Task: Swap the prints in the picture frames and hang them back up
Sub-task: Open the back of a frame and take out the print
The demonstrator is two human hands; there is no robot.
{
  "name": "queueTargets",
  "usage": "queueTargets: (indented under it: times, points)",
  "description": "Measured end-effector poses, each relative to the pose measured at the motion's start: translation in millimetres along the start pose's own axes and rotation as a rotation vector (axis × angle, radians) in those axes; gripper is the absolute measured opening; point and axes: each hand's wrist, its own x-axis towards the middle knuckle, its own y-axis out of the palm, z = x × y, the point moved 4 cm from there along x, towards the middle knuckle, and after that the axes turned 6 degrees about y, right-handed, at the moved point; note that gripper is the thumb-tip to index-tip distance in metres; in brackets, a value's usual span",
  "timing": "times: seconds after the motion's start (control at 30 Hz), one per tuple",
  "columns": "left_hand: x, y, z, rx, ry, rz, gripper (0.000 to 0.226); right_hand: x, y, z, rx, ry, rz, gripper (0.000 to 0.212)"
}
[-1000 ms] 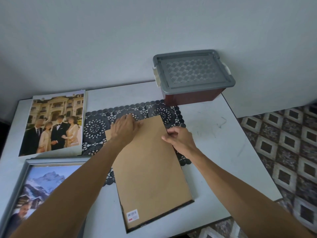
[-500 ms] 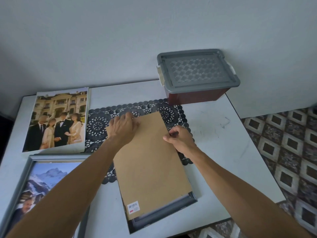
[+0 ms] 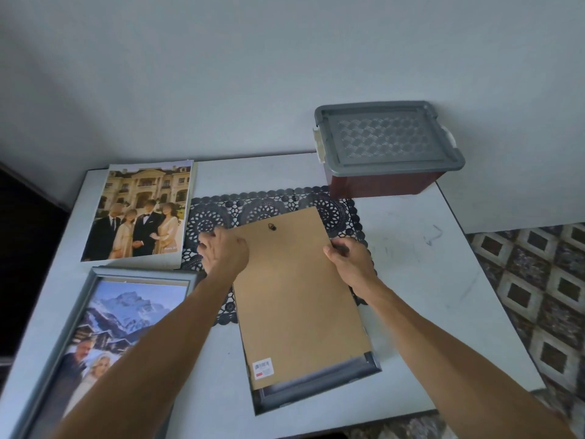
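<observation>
- Left hand (image 3: 226, 248) grip grasps backing board (image 3: 297, 299) left edge; right hand (image 3: 346, 259) grip pinches right edge.
- Best: lift both sides evenly, board flat, clear of grey frame (image 3: 316, 386).

White table (image 3: 411, 280) bears mat (image 3: 269, 204), print (image 3: 139, 213), frames (image 3: 57, 359), box (image 3: 386, 137).

Head camera looks forward and down, near the table (image 3: 411, 274).

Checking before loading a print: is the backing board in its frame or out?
Partly out: the backing board sits offset, baring the frame's near rail.
</observation>
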Motion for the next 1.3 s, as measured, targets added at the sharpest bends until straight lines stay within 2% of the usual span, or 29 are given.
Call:
queueTargets:
  times: [0.1,0.23,0.3,0.4,0.53,0.63,0.73,0.87,0.9,1.0,1.1,1.2,1.3]
  points:
    - [11.2,7.2,19.4,-0.175,-0.081,0.055,0.043,-2.9,-1.0,0.1,-0.03,-0.012,-0.011,0.025]
    - [10.4,1.9,28.9,-0.34,-0.036,0.055,0.022,-5.4,-3.8,0.6,-0.05,-0.019,-0.046,0.025]
    - [12.1,-0.7,31.3,-0.4,-0.039,0.05,0.024,-6.0,-4.8,1.3,-0.029,0.001,-0.032,0.026]
    - [12.1,-6.4,26.0,-0.478,-0.034,0.044,0.022,-5.4,-1.9,0.1,0.016,0.086,0.049,0.017]
    - [5.8,-11.8,16.5,-0.415,0.024,-0.027,0.025,-6.3,0.6,-0.2,0.313,0.3,0.063,0.013]
    - [-7.8,3.2,22.2,-0.316,0.06,0.056,0.025,-5.7,-3.6,3.9,0.487,0.393,0.062,0.024]
    - [-22.4,15.7,26.2,-0.116,0.168,0.09,0.036,0.5,-6.7,3.3,0.469,0.41,0.052,0.028]
    - [-23.1,15.5,30.0,-0.055,0.169,0.062,0.034,-4.0,-10.5,8.9,0.342,0.36,0.103,0.015]
    - [-22.9,14.6,32.0,-0.051,0.158,0.055,0.033,-9.0,-11.4,12.7,0.333,0.355,0.157,0.018]
    - [-24.9,8.8,36.1,-0.051,0.153,0.024,0.035,-19.8,-12.6,9.9,0.251,0.389,0.385,0.051]
    - [-24.3,6.0,37.4,-0.054,0.174,0.037,0.042,-17.7,-16.9,-5.8,0.178,0.401,0.445,0.078]
    - [-22.5,4.4,36.0,-0.02,0.226,0.061,0.045,-14.6,-20.8,-19.5,0.188,0.376,0.442,0.078]
    - [-17.0,0.8,31.6,-0.139,0.227,0.03,0.045,-20.8,-23.9,-15.1,0.198,0.351,0.46,0.074]
